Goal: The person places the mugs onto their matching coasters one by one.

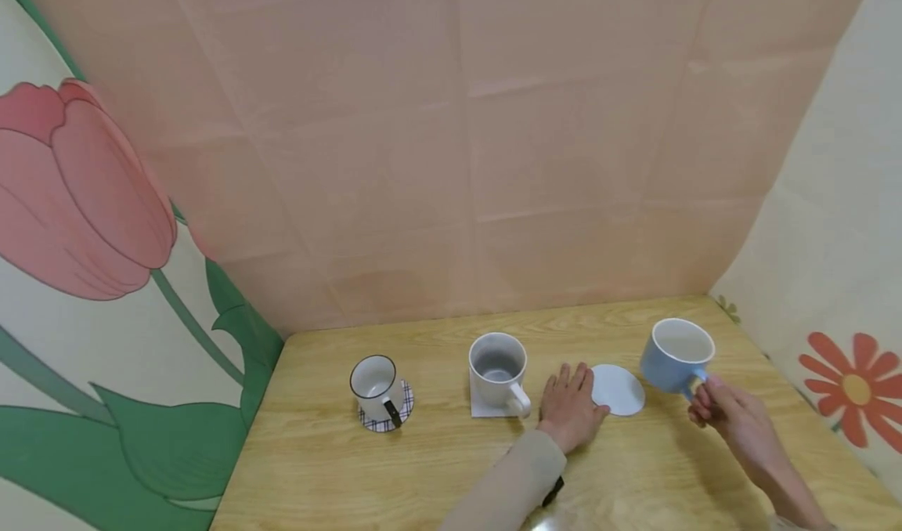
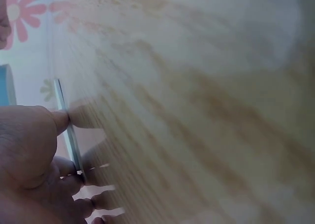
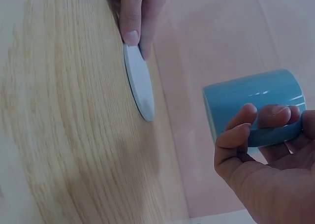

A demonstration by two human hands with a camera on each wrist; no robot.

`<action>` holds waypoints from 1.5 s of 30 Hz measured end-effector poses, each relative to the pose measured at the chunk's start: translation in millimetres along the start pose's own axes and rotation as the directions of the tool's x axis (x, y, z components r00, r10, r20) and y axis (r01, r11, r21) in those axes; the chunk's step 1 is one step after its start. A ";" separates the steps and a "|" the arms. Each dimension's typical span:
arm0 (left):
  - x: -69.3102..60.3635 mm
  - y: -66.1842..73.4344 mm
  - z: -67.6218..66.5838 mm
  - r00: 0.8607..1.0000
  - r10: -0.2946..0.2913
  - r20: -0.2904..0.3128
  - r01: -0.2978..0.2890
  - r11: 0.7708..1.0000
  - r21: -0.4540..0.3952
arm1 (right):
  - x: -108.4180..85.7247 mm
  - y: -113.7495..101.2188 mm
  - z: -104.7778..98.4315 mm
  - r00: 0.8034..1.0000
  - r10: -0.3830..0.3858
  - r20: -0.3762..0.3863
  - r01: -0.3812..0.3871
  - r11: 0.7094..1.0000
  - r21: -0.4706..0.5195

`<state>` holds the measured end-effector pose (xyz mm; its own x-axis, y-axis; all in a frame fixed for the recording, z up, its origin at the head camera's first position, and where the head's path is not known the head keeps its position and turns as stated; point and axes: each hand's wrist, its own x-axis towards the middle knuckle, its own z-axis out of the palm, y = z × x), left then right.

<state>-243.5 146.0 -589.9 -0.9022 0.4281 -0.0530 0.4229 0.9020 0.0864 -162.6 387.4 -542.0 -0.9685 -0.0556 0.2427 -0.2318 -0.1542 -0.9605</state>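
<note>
In the head view my right hand point(image 1: 736, 421) grips the handle of a light blue mug point(image 1: 669, 363), raised above the table's right side. The right wrist view shows curled fingers point(image 3: 246, 130) round that handle. My left hand point(image 1: 569, 407) lies low on the table, its thumb and index finger holding the left edge of a round white coaster point(image 1: 620, 390). Seen from the left wrist, the coaster point(image 2: 69, 130) is edge-on, flat at the tabletop, with the thumb against it. Apart from the coaster hangs the mug, to its right.
Left of my left hand, a white mug point(image 1: 497, 366) stands on a square white coaster point(image 1: 486, 408). Farther left, a dark-rimmed white mug point(image 1: 373, 382) with a black handle sits on a round checked coaster point(image 1: 409, 402). A pink cloth point(image 1: 458, 163) hangs behind the wooden table point(image 1: 310, 453).
</note>
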 end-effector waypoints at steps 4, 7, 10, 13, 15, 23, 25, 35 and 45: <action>-0.1 -1.8 -1.0 1.000 0.008 -0.008 -0.007 1.000 0.014 | 0.2 1.2 1.1 1.000 0.010 -0.002 -0.010 1.000 -0.019; -0.6 -2.3 -2.5 1.000 0.007 -0.010 -0.007 1.000 0.011 | -0.1 2.7 1.5 1.000 0.013 0.009 -0.013 0.999 -0.034; -0.8 -2.1 -2.9 1.000 0.005 0.001 -0.005 1.000 -0.001 | -0.1 4.7 1.8 1.000 0.017 0.013 -0.017 0.999 -0.034; -1.1 -1.5 -3.3 1.000 0.006 -0.006 -0.006 1.000 0.008 | 0.5 6.3 2.5 1.000 0.023 0.007 -0.023 0.999 -0.029; -1.7 -0.9 -4.1 1.000 0.007 -0.011 -0.007 1.000 0.014 | 0.4 6.9 3.3 1.000 0.026 0.005 -0.026 0.999 -0.032; -1.6 0.2 -5.3 1.000 -0.002 -0.018 0.002 1.000 0.029 | 0.9 7.6 8.9 0.999 0.031 0.027 -0.029 0.998 -0.059; -1.2 -0.3 -4.6 1.000 -0.004 -0.013 0.004 1.000 0.018 | 1.7 7.9 10.7 0.999 0.031 0.035 -0.029 0.998 -0.059; 1.2 0.3 2.1 1.000 -0.013 -0.021 0.014 1.000 0.016 | 3.6 12.8 16.3 0.998 0.017 0.067 -0.014 0.999 -0.047; 8.4 -0.7 11.3 1.000 -0.014 -0.013 0.014 1.000 0.021 | 7.0 14.7 20.3 0.996 0.014 0.088 -0.012 1.000 -0.023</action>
<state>-250.4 149.6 -601.7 -0.9092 0.4144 -0.0409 0.4115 0.9091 0.0648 -170.9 364.8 -551.7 -0.9599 -0.1444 0.2404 -0.2223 -0.1305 -0.9662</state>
